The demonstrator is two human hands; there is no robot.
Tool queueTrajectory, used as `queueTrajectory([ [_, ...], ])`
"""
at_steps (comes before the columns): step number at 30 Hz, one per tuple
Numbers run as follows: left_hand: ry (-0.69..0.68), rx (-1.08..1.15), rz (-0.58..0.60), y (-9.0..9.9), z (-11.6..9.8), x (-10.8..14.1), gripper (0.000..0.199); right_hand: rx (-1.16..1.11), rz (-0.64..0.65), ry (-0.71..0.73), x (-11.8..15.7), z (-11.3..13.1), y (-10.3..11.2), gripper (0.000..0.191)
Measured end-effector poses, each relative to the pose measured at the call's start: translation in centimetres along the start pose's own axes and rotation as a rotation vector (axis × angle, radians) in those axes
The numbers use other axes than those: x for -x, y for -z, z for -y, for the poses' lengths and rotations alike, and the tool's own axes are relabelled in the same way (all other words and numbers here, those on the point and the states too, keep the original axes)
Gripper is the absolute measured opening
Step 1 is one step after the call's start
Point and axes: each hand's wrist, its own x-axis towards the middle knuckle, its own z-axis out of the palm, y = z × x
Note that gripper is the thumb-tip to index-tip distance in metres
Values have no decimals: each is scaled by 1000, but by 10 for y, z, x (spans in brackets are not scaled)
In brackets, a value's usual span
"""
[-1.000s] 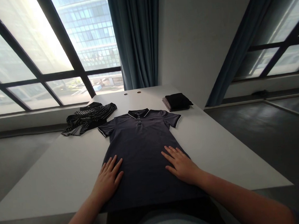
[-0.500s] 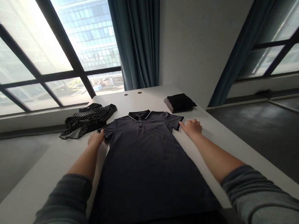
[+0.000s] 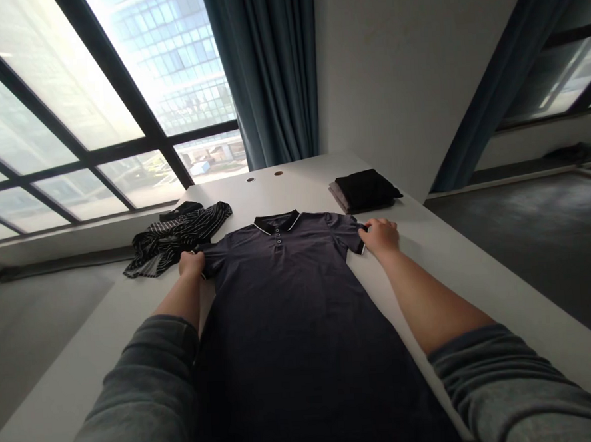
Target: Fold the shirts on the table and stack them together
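Observation:
A dark polo shirt [image 3: 301,314] lies spread front side up, its black collar with white trim pointing away from me. Three buttons show below the collar. My left hand [image 3: 191,263] is closed on the edge of the left sleeve. At the other side, my right hand [image 3: 379,234] pinches the right sleeve's white-trimmed edge, which is slightly bunched. The hem runs toward my body and out of the bottom of the view.
Beyond my left hand lies a crumpled black-and-white patterned garment [image 3: 176,238]. A folded black and grey stack [image 3: 366,190] sits at the back right of the white table [image 3: 480,290]. Windows, curtains and a wall stand behind.
The view has tilted slightly. My right fingers have closed further over the right sleeve edge, which is now bunched. My left hand has closed tighter on its sleeve.

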Motion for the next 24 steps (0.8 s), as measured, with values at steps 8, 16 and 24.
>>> queueTrajectory([
  [8,-121,79,-128,16,-55,17,36,-246,-44,17,-2,12,-5,35],
  [16,-421,-158,113,-9,-138,72,35,-384,-55,123,0,17,-5,35],
  [24,-356,-122,101,-33,-135,58,58,-424,-50,242,0,17,-4,43],
])
